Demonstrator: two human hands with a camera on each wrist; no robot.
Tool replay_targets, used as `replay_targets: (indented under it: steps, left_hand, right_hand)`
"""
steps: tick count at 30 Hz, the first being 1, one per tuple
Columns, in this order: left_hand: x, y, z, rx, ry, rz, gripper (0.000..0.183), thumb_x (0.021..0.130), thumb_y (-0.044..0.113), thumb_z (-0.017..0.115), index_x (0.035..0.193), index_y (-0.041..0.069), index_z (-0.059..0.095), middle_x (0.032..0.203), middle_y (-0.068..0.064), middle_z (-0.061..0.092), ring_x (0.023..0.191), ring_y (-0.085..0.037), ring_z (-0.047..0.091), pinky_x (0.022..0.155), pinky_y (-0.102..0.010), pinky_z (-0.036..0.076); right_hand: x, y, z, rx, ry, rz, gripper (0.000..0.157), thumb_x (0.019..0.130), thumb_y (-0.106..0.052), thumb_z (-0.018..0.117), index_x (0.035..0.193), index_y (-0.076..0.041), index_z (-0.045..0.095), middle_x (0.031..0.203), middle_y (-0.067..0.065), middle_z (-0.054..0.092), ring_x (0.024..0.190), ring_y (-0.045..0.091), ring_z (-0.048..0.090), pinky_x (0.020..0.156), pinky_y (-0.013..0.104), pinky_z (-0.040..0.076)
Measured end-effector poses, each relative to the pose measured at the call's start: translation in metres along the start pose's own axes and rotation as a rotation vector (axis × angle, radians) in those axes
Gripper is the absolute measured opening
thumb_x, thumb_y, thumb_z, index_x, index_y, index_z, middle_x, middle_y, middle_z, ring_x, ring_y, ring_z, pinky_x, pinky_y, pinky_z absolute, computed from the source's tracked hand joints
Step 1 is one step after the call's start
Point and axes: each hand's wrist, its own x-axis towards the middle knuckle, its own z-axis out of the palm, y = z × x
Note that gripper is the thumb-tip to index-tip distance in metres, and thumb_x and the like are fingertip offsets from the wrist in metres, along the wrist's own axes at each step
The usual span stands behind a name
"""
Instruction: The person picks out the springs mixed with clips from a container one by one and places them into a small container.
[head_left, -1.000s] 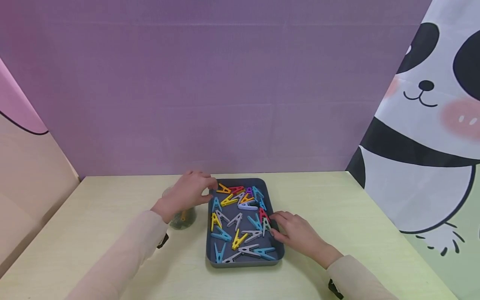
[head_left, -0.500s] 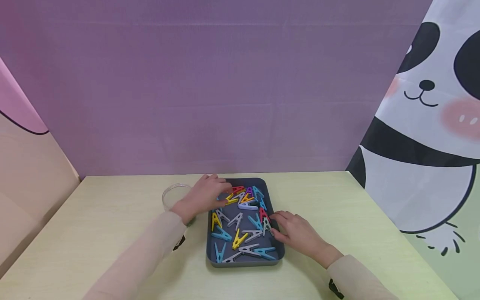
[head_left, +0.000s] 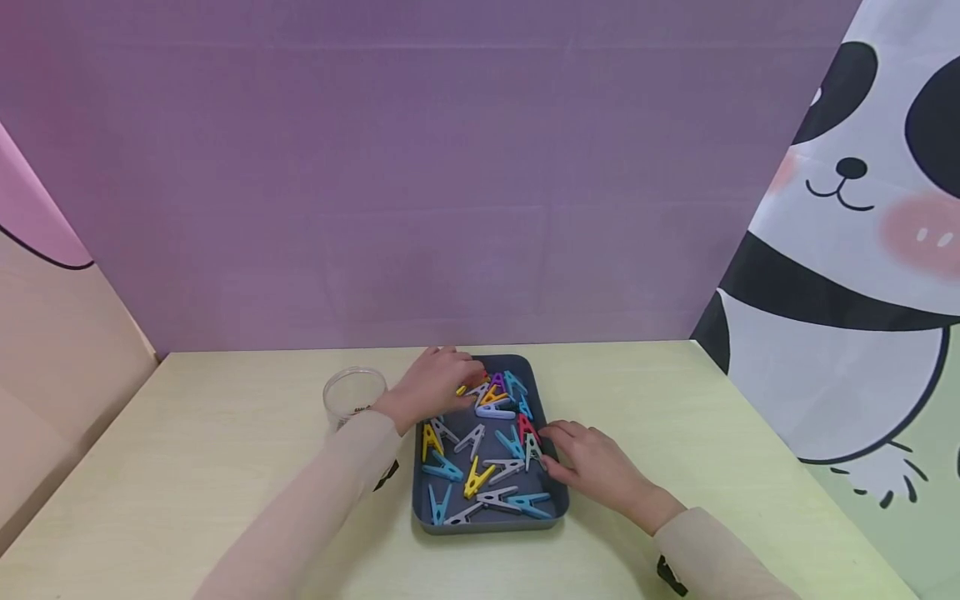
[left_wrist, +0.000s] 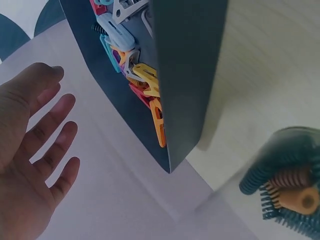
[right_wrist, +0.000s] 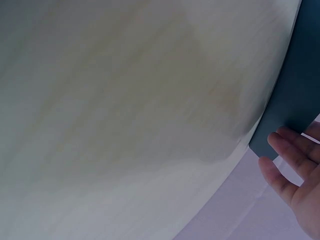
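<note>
A dark grey tray (head_left: 491, 529) on the table holds several plastic clothespins, such as a yellow one (head_left: 477, 480), a light blue one (head_left: 528, 505) and a red one (head_left: 527, 428). My left hand (head_left: 433, 385) reaches over the tray's far left corner and hides the pins under it. The left wrist view shows that hand's fingers (left_wrist: 57, 145) loosely spread with nothing between them, a yellow clothespin (left_wrist: 147, 77) and an orange one (left_wrist: 158, 122) nearby. My right hand (head_left: 600, 465) rests its fingertips at the tray's right rim, fingers relaxed against the outer wall (right_wrist: 282, 115).
Left of the tray stands a clear round jar (head_left: 354, 372), partly behind my left forearm. Ribbed dark green pieces and an orange piece (left_wrist: 300, 200) lie in it. A purple backdrop (head_left: 480, 183) rises behind the pale wooden table (head_left: 225, 433), with a panda print at right.
My left hand has moved rightward from the tray's left edge to over its far left part, uncovering the jar's rim. The right hand and tray have stayed in place.
</note>
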Motion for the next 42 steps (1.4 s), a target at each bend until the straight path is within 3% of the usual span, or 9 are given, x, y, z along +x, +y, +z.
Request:
replay_targets:
  steps: [5,20,31,42]
  left_hand:
    - [0.009,0.004,0.001,0.003,0.011,0.031,0.019,0.08,0.033,0.068,0.096,0.023,0.064,0.086,0.005,0.062,0.083,-0.014,0.047,0.083,-0.034,0.039]
    - [0.037,0.015,0.01,-0.01,-0.005,0.032,0.023,0.08,0.034,0.069,0.099,0.024,0.064,0.093,0.006,0.065,0.088,-0.013,0.049,0.09,-0.036,0.039]
    - [0.052,0.021,0.027,-0.01,-0.014,0.061,0.025,0.078,0.033,0.07,0.101,0.024,0.066,0.096,0.008,0.065,0.092,-0.013,0.053,0.097,-0.04,0.038]
    - [0.062,0.026,0.045,0.064,-0.029,0.069,0.023,0.08,0.036,0.068,0.101,0.027,0.066,0.099,0.011,0.064,0.093,-0.013,0.051,0.091,-0.036,0.04]
  right_hand:
    - [0.0,0.0,0.0,0.003,-0.008,0.004,0.038,0.084,-0.035,0.061,0.11,-0.007,0.061,0.109,0.006,0.063,0.097,0.02,0.061,0.081,0.036,0.051]
    - [0.0,-0.001,-0.002,0.0,0.017,-0.025,0.037,0.083,-0.034,0.063,0.109,-0.007,0.061,0.108,0.007,0.063,0.094,0.019,0.062,0.079,0.036,0.052]
    - [0.0,0.0,-0.002,-0.005,0.026,-0.032,0.036,0.083,-0.032,0.063,0.108,-0.007,0.061,0.107,0.006,0.063,0.093,0.019,0.062,0.078,0.035,0.052]
    - [-0.001,0.0,-0.001,0.006,0.054,-0.049,0.035,0.082,-0.03,0.065,0.108,-0.006,0.062,0.106,0.006,0.064,0.091,0.018,0.062,0.078,0.034,0.052]
